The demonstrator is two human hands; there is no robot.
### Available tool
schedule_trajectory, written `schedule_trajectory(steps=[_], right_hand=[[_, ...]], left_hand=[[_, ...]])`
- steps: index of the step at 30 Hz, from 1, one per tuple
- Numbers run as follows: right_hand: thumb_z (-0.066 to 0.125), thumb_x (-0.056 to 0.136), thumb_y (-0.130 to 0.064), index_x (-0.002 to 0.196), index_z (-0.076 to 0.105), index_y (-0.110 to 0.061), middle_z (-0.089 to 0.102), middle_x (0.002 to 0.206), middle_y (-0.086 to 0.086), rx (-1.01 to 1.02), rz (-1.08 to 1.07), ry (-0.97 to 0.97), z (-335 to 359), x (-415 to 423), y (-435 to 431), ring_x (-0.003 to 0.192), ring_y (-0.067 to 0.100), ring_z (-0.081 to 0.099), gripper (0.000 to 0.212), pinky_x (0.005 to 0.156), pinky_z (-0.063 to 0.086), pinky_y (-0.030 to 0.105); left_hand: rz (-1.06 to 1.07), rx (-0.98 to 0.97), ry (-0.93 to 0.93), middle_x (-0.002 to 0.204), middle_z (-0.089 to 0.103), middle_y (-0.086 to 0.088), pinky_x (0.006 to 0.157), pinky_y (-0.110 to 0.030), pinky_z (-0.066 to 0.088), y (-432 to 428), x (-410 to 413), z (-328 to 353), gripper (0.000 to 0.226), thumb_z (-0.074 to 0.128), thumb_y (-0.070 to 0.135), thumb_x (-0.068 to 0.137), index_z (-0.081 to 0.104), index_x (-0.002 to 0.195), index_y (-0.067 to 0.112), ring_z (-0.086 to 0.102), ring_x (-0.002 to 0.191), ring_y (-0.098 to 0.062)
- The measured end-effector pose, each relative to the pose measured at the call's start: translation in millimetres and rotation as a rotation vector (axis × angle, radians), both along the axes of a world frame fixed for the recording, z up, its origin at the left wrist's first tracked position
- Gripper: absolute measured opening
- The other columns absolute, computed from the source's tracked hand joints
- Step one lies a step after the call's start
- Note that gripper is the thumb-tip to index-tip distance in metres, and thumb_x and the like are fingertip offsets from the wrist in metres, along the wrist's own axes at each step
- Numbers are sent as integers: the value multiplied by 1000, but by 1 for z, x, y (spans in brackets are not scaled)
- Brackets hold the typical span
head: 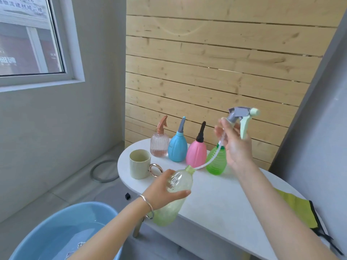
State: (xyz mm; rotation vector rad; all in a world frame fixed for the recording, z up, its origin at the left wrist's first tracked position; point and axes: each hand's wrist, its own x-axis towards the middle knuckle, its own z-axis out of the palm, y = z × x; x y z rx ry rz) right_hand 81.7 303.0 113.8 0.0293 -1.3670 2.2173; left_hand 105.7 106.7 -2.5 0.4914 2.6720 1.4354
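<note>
My left hand grips a pale yellow-green clear bottle, tilted with its open neck pointing up and right, over the table's near edge. My right hand holds the grey and mint trigger spray head lifted above the table. Its white dip tube curves down with its end at the bottle's neck. A bracelet circles my left wrist.
On the white oval table stand a cream mug with a gold ring handle, a clear pink sprayer, a blue one, a pink one and an open green bottle. A blue water basin sits lower left. A yellow cloth lies right.
</note>
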Motion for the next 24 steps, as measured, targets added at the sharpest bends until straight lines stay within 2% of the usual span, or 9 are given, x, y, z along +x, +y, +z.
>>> schedule_trajectory(steps=[2,4,6,9,12,14,16,20,24], right_hand=[[75,81,-20,90,60,-14,60,76,-1,373,-171,-40,-4,-12,17,54,5,58,18,57,49,18],[78,78,-23,86,61,-18,65,80,-1,686,-224,-157,-25,-29,27,62,9,58,20,57,44,19],[77,78,-20,90,62,-14,65,86,3,860,-157,-290,-62,-40,31,77,16,57,20,66,43,22],[77,78,-20,101,69,-11,62,87,3,1056,-48,-413,-118,-45,32,83,17,55,26,60,37,11],[72,82,-15,104,69,-4,62,87,1,1094,24,-431,-150,-45,27,80,15,55,25,58,36,9],[70,85,-16,107,66,-6,59,82,-5,1048,44,-444,-161,-48,23,70,7,50,25,58,36,4],[69,86,-19,108,65,-8,53,78,-11,1011,64,-449,-166,-53,18,65,5,45,25,57,35,5],[72,83,-27,105,60,-11,58,85,-6,972,135,-477,-169,-64,7,79,14,52,29,63,37,9],[81,73,-19,94,57,-15,57,83,-10,1067,210,-488,-185,-57,1,75,11,50,32,62,39,7]], left_hand=[[31,24,-27,113,57,11,72,-2,38,-7,-2,-13,62,76,54,71,46,118,27,55,97,-1],[59,40,-31,111,58,12,76,-11,40,-9,-7,-22,63,76,57,68,48,116,28,56,98,-3],[84,52,-42,109,58,12,78,-18,41,-7,-10,-29,66,75,60,67,48,116,27,56,97,-6],[104,98,-38,104,59,14,77,-17,41,-6,-12,-33,68,75,62,65,49,116,24,57,96,-5],[122,151,-38,103,62,13,77,-15,42,-8,-14,-35,73,73,67,59,51,114,24,59,95,-3],[144,176,-40,103,63,14,76,-12,42,-12,-16,-37,76,69,71,54,52,113,26,59,96,0],[163,177,-40,105,62,14,75,-9,41,-15,-17,-39,72,75,66,59,51,114,27,58,98,2],[183,164,-44,103,63,14,73,-5,40,-21,-21,-44,54,77,51,70,52,111,28,57,94,6],[195,149,-37,104,61,17,73,-2,39,-22,-22,-45,50,76,46,73,49,111,29,54,95,11]])
